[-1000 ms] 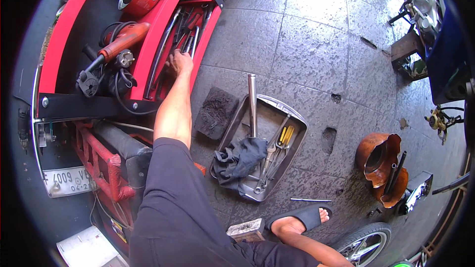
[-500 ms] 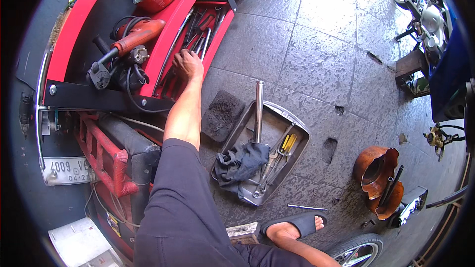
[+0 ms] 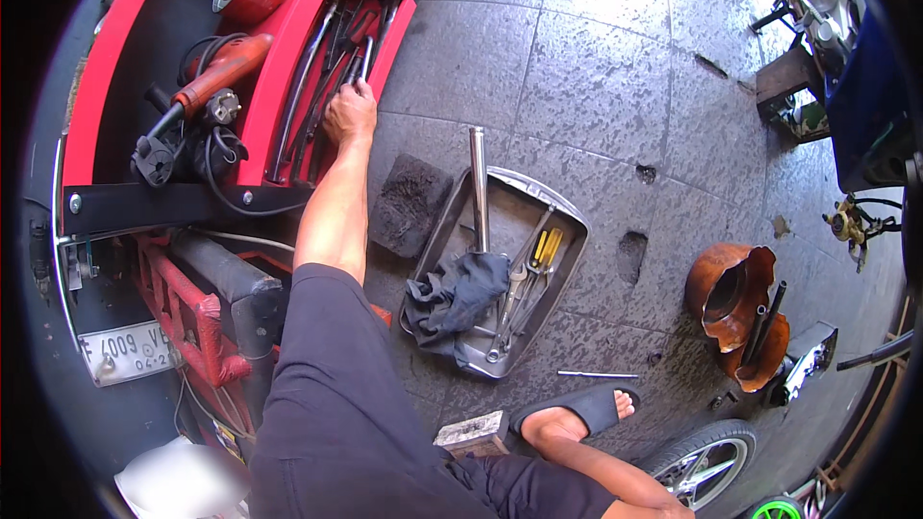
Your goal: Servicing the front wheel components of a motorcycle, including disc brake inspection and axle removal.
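**One hand reaches into the red tool tray**

Since a moment ago, the left hand [image 3: 350,113] has slid a little further up among the long tools, and the view has tipped down a bit.

Biggest is the red cart [image 3: 106,67], with its long red tool tray [image 3: 332,48] full of wrenches [image 3: 317,86]. An orange power drill [image 3: 216,72] lies in the black bay beside the tray. On the stone floor [image 3: 596,67] sits a grey metal pan [image 3: 567,231] holding a dark rag [image 3: 457,293], a shiny tube [image 3: 478,187] and a yellow screwdriver [image 3: 546,248].

From the lower edge, the left arm stretches straight out. Its fingers curl down on the wrenches, touching them; I cannot tell if they grip one. No right hand shows.
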Available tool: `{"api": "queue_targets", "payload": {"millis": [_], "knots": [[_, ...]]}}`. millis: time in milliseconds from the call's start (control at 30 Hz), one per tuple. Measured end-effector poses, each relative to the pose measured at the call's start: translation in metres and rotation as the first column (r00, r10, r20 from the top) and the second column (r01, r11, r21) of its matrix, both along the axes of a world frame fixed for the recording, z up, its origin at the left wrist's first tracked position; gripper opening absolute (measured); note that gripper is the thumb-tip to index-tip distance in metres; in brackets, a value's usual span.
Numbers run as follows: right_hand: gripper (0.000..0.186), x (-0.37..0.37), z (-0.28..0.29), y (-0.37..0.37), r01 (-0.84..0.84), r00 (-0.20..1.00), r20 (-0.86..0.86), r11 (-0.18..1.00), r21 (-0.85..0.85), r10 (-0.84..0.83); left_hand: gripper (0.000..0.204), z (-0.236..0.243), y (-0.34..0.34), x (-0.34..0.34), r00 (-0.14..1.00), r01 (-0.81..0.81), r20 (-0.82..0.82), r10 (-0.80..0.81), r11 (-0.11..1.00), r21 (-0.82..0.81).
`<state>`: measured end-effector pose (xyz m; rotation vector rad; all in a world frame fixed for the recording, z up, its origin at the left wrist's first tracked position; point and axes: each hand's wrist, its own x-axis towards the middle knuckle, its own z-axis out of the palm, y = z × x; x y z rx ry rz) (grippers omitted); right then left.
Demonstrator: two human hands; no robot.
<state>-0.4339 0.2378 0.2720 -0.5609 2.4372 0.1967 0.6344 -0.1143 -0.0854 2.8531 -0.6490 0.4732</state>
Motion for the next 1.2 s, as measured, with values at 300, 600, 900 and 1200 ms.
{"api": "queue_targets", "payload": {"millis": [300, 600, 900, 1200], "knots": [[0.049, 0.011, 0.035, -0.002, -0.049, 0.997, -0.055, 0.998, 0.04, 0.051, 0.048, 0.011, -0.015, -0.005, 0.989, 0.089, -0.121, -0.079, 0.994, 0.071], [0.05, 0.001, -0.12, -0.16, -0.342, 0.913, 0.18, 0.928, -0.151, 0.366, 0.056, -0.007, -0.006, -0.16, 0.989, -0.046, -0.148, 0.005, 0.961, -0.272], [0.051, 0.025, -0.113, -0.227, -0.501, 0.808, 0.199, 0.824, -0.266, 0.555, 0.066, 0.019, 0.158, -0.36, 0.745, 0.353, -0.59, -0.311, 0.934, -0.046], [0.045, 0.03, -0.174, -0.261, -0.73, 0.501, 0.006, 0.427, -0.533, 0.865, 0.042, 0.323, 0.188, -0.292, 0.838, 0.49, 0.137, -0.528, 0.62, -0.613]]}}
